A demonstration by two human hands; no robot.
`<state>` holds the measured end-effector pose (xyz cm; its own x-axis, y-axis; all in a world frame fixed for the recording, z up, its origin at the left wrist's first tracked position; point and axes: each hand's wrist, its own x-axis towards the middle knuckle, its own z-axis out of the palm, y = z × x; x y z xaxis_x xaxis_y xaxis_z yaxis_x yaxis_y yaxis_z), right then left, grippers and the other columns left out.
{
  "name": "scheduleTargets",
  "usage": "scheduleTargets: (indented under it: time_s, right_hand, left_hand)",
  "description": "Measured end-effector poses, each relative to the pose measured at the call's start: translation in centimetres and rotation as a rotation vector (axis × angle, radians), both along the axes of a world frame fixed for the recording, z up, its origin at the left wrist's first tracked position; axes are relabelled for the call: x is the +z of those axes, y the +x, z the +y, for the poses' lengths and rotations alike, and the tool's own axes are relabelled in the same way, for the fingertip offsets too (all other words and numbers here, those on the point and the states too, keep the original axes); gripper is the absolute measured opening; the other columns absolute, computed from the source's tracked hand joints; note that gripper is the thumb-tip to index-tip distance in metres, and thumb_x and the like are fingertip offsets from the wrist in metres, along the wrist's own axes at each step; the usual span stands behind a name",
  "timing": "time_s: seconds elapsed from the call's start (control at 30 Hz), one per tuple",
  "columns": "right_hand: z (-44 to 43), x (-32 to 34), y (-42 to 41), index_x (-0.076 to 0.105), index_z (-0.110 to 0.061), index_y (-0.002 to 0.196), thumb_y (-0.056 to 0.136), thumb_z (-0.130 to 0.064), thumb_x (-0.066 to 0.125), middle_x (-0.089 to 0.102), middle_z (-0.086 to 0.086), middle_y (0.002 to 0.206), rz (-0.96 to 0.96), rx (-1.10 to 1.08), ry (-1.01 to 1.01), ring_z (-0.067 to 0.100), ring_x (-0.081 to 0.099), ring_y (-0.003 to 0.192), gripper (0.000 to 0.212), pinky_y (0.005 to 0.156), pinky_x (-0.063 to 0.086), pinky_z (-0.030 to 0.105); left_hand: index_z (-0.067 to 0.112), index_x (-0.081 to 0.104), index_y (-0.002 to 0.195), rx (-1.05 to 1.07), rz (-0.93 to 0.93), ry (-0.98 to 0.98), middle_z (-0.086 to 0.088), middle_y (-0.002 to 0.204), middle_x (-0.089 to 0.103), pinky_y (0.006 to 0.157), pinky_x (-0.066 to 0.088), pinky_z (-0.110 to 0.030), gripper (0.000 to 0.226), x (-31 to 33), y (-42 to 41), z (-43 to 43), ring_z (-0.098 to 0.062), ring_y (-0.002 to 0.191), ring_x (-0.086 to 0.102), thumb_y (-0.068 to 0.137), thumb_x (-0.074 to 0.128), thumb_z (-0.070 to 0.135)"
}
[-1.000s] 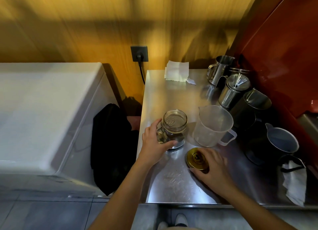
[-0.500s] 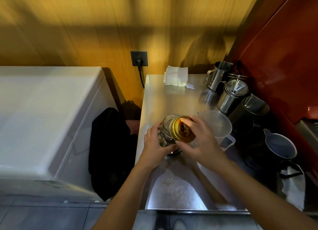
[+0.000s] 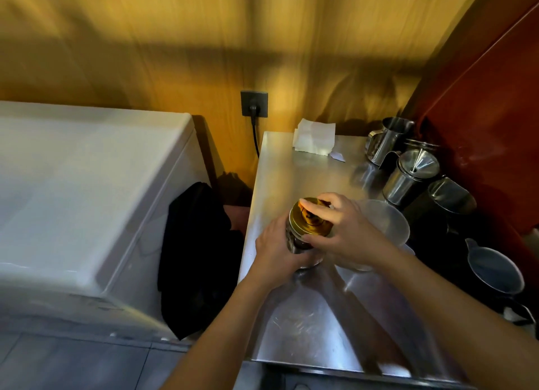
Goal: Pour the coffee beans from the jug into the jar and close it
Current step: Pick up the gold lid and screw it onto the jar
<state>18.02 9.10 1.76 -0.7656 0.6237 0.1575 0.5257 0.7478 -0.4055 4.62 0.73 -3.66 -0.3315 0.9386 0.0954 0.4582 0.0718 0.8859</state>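
A small glass jar [image 3: 293,243] with dark coffee beans inside stands on the steel counter [image 3: 294,325]. My left hand [image 3: 277,252] wraps around the jar's left side. A gold metal lid [image 3: 303,219] sits on the jar's mouth, and my right hand [image 3: 347,232] grips the lid from the right with fingers over its top. Just behind my right hand stands the clear plastic jug [image 3: 388,224], upright; its inside looks empty, though my hand hides much of it.
Steel pitchers [image 3: 408,173] and dark jugs [image 3: 493,270] crowd the counter's right side by a red wall. White paper [image 3: 315,138] lies at the back. A white chest appliance [image 3: 87,191] with a black cloth [image 3: 195,252] stands left of the counter.
My right hand lifted the gold lid off the counter, carried it over to the jar and set it on the mouth. My left hand stayed on the jar.
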Motion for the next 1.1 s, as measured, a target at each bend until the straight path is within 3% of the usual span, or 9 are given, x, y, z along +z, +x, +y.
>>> scheduleTargets:
  time_s: [0.1, 0.27, 0.4, 0.57, 0.67, 0.8, 0.93, 1.0, 1.1]
  right_hand:
    - [0.7, 0.8, -0.1, 0.043, -0.030, 0.132, 0.074, -0.046, 0.067, 0.047, 0.008, 0.128, -0.016, 0.014, -0.128, 0.024, 0.042, 0.114, 0.065, 0.098, 0.035, 0.033]
    - [1.3, 1.6, 0.0, 0.040, -0.029, 0.134, 0.075, -0.043, 0.068, 0.044, 0.005, 0.132, -0.079, 0.068, -0.183, 0.018, 0.041, 0.116, 0.067, 0.095, 0.035, 0.027]
    - [1.7, 2.2, -0.1, 0.041, -0.031, 0.133, 0.073, -0.045, 0.069, 0.048, 0.002, 0.126, -0.132, 0.116, -0.159, 0.016, 0.044, 0.108, 0.067, 0.085, 0.035, 0.024]
    - [2.2, 2.9, -0.2, 0.041, -0.032, 0.132, 0.073, -0.045, 0.069, 0.049, 0.000, 0.127, -0.210, 0.177, -0.134, 0.018, 0.044, 0.109, 0.066, 0.090, 0.037, 0.030]
    - [2.4, 3.4, -0.3, 0.042, -0.034, 0.131, 0.073, -0.044, 0.069, 0.049, -0.001, 0.128, -0.225, 0.211, -0.123, 0.018, 0.044, 0.110, 0.065, 0.090, 0.035, 0.029]
    - [2.8, 4.1, -0.6, 0.042, -0.040, 0.129, 0.071, -0.047, 0.069, 0.049, -0.004, 0.123, -0.290, 0.234, -0.136, 0.021, 0.043, 0.110, 0.065, 0.096, 0.032, 0.036]
    - [2.2, 4.1, -0.8, 0.029, -0.041, 0.133, 0.063, -0.078, 0.051, 0.039, 0.000, 0.125, -0.404, 0.099, -0.026, 0.021, 0.040, 0.112, 0.083, 0.096, 0.031, 0.043]
    - [1.3, 3.9, -1.0, 0.031, -0.034, 0.131, 0.057, -0.086, 0.042, 0.044, 0.003, 0.117, -0.402, 0.007, 0.028, 0.022, 0.047, 0.100, 0.091, 0.084, 0.040, 0.038]
    - [0.8, 3.7, -1.7, 0.040, -0.028, 0.120, 0.064, -0.079, 0.046, 0.055, 0.001, 0.100, -0.403, -0.008, 0.051, 0.018, 0.051, 0.084, 0.076, 0.067, 0.041, 0.031]
  left_hand:
    - [0.038, 0.044, 0.118, 0.038, 0.029, 0.028, 0.014, 0.110, 0.052, 0.094, 0.041, -0.047, 0.072, 0.2, 0.3, 0.1, -0.013, 0.106, 0.051, 0.055, 0.076, 0.052]
    - [0.035, 0.049, 0.113, 0.059, 0.043, 0.054, 0.014, 0.105, 0.057, 0.094, 0.041, -0.046, 0.068, 0.0, 0.1, 0.2, -0.010, 0.103, 0.051, 0.054, 0.076, 0.053]
    - [0.039, 0.048, 0.110, 0.030, 0.142, 0.050, 0.027, 0.097, 0.048, 0.100, 0.029, -0.036, 0.064, -0.6, -0.5, 0.4, 0.028, 0.100, 0.028, 0.055, 0.074, 0.059]
    - [0.041, 0.047, 0.110, 0.020, 0.205, 0.050, 0.037, 0.091, 0.042, 0.097, 0.019, -0.032, 0.064, -0.9, -0.9, 0.5, 0.038, 0.099, 0.010, 0.055, 0.073, 0.061]
    - [0.038, 0.050, 0.113, -0.003, 0.227, 0.071, 0.037, 0.093, 0.043, 0.098, 0.016, -0.030, 0.065, -1.0, -1.1, 0.4, 0.038, 0.099, 0.012, 0.056, 0.072, 0.061]
    - [0.033, 0.051, 0.116, -0.045, 0.238, 0.058, 0.023, 0.105, 0.049, 0.101, 0.011, -0.026, 0.066, -0.6, -1.3, 0.5, 0.030, 0.095, 0.020, 0.059, 0.071, 0.060]
    - [0.033, 0.052, 0.113, -0.050, 0.244, 0.061, 0.021, 0.103, 0.051, 0.099, 0.008, -0.022, 0.064, -0.1, -1.3, 0.4, 0.015, 0.093, 0.028, 0.058, 0.069, 0.061]
    - [0.035, 0.051, 0.114, -0.050, 0.240, 0.066, 0.023, 0.101, 0.049, 0.098, 0.008, -0.022, 0.064, 0.1, -1.2, 0.3, 0.015, 0.093, 0.029, 0.057, 0.069, 0.059]
    - [0.036, 0.051, 0.114, -0.055, 0.234, 0.071, 0.027, 0.098, 0.047, 0.098, 0.008, -0.022, 0.064, 0.1, -1.2, 0.2, 0.018, 0.093, 0.029, 0.057, 0.069, 0.059]
